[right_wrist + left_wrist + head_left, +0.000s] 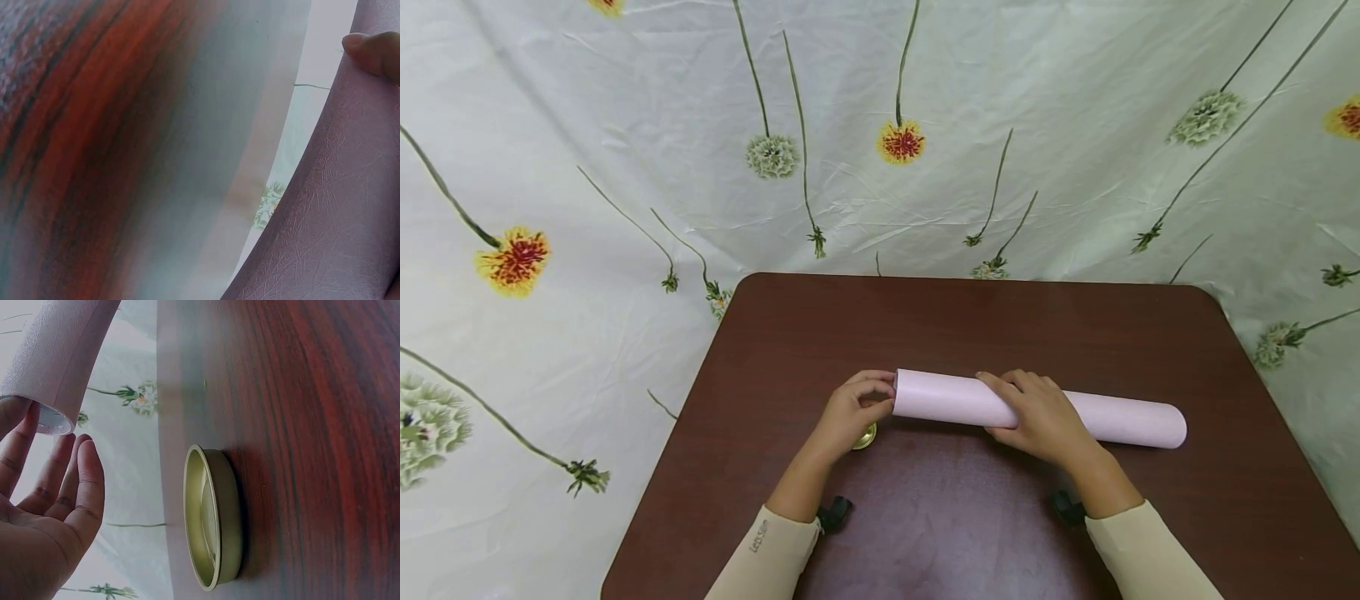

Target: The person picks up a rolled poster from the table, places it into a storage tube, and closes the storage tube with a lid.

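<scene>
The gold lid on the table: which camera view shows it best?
The left wrist view: the gold lid shows large and uncovered, with its rim and inside visible. The head view shows it small, partly hidden by the left hand. The right wrist view does not show it.

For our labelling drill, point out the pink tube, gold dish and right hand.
Pink tube [955, 398], head view: outer wall.
Gold dish [230, 519], left wrist view: outer side wall.
Right hand [1041, 417], head view: back of the hand.

both cream-sleeved forearms [766, 557] extended forward; bare left hand [847, 414], fingers bent; bare right hand [1043, 423] palm down, gripping, thumb spread.
</scene>
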{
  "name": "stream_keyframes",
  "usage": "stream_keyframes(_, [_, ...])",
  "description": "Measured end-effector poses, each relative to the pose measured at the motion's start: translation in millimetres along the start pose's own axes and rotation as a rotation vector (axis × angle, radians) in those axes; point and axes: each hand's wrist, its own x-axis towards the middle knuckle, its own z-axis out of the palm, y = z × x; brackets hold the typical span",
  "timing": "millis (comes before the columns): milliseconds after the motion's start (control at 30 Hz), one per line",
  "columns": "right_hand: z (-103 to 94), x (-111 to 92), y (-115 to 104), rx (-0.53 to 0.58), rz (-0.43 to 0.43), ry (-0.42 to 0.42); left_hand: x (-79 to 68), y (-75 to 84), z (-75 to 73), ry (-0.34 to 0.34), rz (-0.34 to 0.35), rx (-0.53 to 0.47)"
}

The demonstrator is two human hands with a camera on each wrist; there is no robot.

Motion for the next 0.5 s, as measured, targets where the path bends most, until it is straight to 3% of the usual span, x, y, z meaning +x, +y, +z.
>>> stream_keyframes(200, [-1.8,0.6,1.3,-0.012,-0.004,0.01,0.8,-4.1,-4.9,0.02,0.001,-0.028])
stream_keyframes(500, [-3.8,-1.0,4.8,-0.006,-0.001,0.017,-3.2,-8.0,-19.9,0.016,-0.091,0.048])
